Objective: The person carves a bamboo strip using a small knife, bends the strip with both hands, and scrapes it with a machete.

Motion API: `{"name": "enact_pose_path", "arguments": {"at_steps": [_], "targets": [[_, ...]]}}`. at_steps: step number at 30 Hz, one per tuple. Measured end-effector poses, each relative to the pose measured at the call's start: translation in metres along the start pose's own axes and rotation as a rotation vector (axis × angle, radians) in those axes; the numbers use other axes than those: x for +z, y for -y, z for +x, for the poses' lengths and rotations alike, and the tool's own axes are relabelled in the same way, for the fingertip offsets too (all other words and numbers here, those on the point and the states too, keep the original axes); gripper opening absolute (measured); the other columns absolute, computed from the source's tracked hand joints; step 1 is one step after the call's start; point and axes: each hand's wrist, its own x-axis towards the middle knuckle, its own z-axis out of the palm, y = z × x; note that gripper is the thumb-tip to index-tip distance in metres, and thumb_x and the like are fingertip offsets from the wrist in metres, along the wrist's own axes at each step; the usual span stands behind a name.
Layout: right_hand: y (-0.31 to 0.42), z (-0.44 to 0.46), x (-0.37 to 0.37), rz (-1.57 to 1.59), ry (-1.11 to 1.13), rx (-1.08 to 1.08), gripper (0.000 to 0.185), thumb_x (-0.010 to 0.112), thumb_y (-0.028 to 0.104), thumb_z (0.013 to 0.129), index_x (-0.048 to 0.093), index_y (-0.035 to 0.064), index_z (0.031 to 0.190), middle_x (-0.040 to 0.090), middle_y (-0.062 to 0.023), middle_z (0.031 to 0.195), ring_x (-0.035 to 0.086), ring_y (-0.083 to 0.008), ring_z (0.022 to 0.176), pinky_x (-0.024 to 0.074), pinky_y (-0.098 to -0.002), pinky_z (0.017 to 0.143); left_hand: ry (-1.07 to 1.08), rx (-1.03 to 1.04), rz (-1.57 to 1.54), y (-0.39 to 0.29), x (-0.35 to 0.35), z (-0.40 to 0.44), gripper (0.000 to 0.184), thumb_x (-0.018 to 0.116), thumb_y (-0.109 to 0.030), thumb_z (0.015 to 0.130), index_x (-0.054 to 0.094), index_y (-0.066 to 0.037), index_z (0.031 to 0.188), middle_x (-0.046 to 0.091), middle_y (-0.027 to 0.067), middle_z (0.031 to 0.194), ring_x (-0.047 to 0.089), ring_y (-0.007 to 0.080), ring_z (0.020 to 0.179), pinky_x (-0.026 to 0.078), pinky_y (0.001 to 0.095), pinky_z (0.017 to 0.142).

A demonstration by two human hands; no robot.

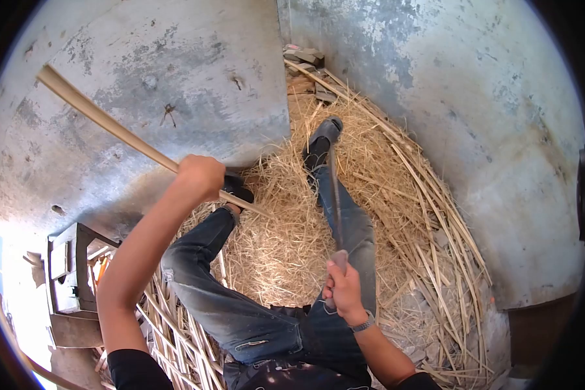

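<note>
My left hand (201, 177) is wrapped round a long pale wooden strip (110, 125), which slants from the upper left down to the shavings between my legs. In my right hand (344, 291) is the handle of a knife (335, 195); its long, narrow dark blade points away from me, above my right leg. The blade and the strip are apart. A metal watch band circles my right wrist.
Pale shavings (273, 253) cover the ground around my feet. Long thin strips (435, 227) lie along the curved grey wall (487, 117) at right. More strips and a wooden frame (78, 273) are at lower left. Bricks lie at the far corner.
</note>
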Motion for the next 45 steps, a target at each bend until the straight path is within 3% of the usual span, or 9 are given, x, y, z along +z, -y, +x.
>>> {"name": "enact_pose_path", "arguments": {"at_steps": [9,14,21,27,29,37,42,44,45], "targets": [[-0.067,0.034,0.008,-0.32,0.122,0.185,0.031,0.065,0.032,0.099,0.058,0.0015,0.097,0.056,-0.0015,0.066,0.057,-0.0113,0.05,0.0445,-0.0274,0.045,-0.077,0.015,0.065,-0.032,0.013,0.076,0.025,0.078,-0.024,0.077,0.08,-0.015,0.1,0.077,0.0079,0.1,0.074,0.0264,0.099,0.058,0.0371,0.079],[-0.116,0.068,0.004,-0.764,0.189,-0.017,0.035,0.063,0.032,0.098,0.061,-0.0018,0.109,0.065,-0.008,0.078,0.065,-0.0137,0.064,0.0494,-0.0305,0.053,-0.198,0.057,0.07,-0.05,0.0,0.095,0.024,0.08,-0.021,0.075,0.081,-0.017,0.099,0.078,0.0064,0.101,0.074,0.0246,0.099,0.057,0.037,0.081],[-0.131,0.1,0.051,-0.179,-0.038,0.292,0.028,0.069,0.026,0.096,0.061,0.0025,0.11,0.059,-0.0049,0.092,0.059,-0.0149,0.064,0.0486,-0.0304,0.053,-0.229,0.049,0.057,-0.046,0.0,0.116,0.024,0.082,-0.022,0.073,0.081,-0.018,0.097,0.078,0.005,0.1,0.074,0.0238,0.096,0.057,0.0359,0.079],[-0.154,0.14,0.066,-0.187,-0.078,0.458,0.033,0.064,0.036,0.097,0.062,0.0029,0.096,0.055,-0.0035,0.079,0.054,-0.0143,0.056,0.0458,-0.0318,0.051,-0.193,0.014,0.016,-0.04,-0.009,0.099,0.023,0.081,-0.023,0.076,0.081,-0.017,0.098,0.078,0.0053,0.097,0.074,0.0237,0.096,0.057,0.0356,0.077],[-0.161,0.139,0.072,-0.069,-0.153,0.404,0.047,0.059,0.046,0.1,0.064,-0.0003,0.097,0.05,-0.0046,0.063,0.051,-0.0163,0.051,0.0398,-0.0325,0.044,-0.135,0.003,0.026,-0.041,-0.026,0.083,0.023,0.081,-0.023,0.076,0.08,-0.016,0.098,0.077,0.006,0.096,0.074,0.0241,0.096,0.057,0.036,0.077],[-0.153,0.125,0.046,-0.47,-0.288,0.149,0.038,0.062,0.034,0.098,0.066,-0.0038,0.095,0.065,-0.0166,0.081,0.063,-0.0273,0.077,0.0484,-0.0414,0.074,-0.175,0.152,0.036,-0.066,-0.06,0.085,0.026,0.084,-0.027,0.074,0.08,-0.014,0.096,0.077,0.0084,0.093,0.074,0.0278,0.093,0.058,0.0382,0.077],[-0.164,0.146,0.025,-0.384,-0.25,0.179,0.035,0.063,0.032,0.097,0.066,-0.0035,0.096,0.064,-0.0127,0.072,0.063,-0.0253,0.064,0.049,-0.0414,0.067,-0.172,0.145,0.039,-0.071,-0.044,0.135,0.037,0.09,-0.036,0.068,0.08,-0.013,0.095,0.077,0.0089,0.092,0.074,0.027,0.091,0.058,0.0383,0.073],[-0.172,0.151,0.022,-0.1,-0.182,0.282,0.038,0.059,0.035,0.101,0.062,0.0002,0.086,0.058,-0.007,0.068,0.055,-0.0151,0.05,0.0429,-0.0349,0.047,-0.108,0.105,0.069,-0.067,-0.044,0.145,0.042,0.092,-0.04,0.064,0.08,-0.012,0.093,0.077,0.0092,0.091,0.074,0.0269,0.089,0.057,0.0386,0.073],[-0.176,0.153,0.019,-0.09,-0.182,0.282,0.038,0.059,0.035,0.101,0.062,0.0002,0.086,0.058,-0.007,0.068,0.055,-0.0151,0.05,0.0429,-0.0349,0.047,-0.109,0.108,0.079,-0.066,-0.043,0.147,0.042,0.092,-0.04,0.064,0.08,-0.012,0.093,0.077,0.0092,0.091,0.074,0.0269,0.089,0.057,0.0386,0.073]]}}
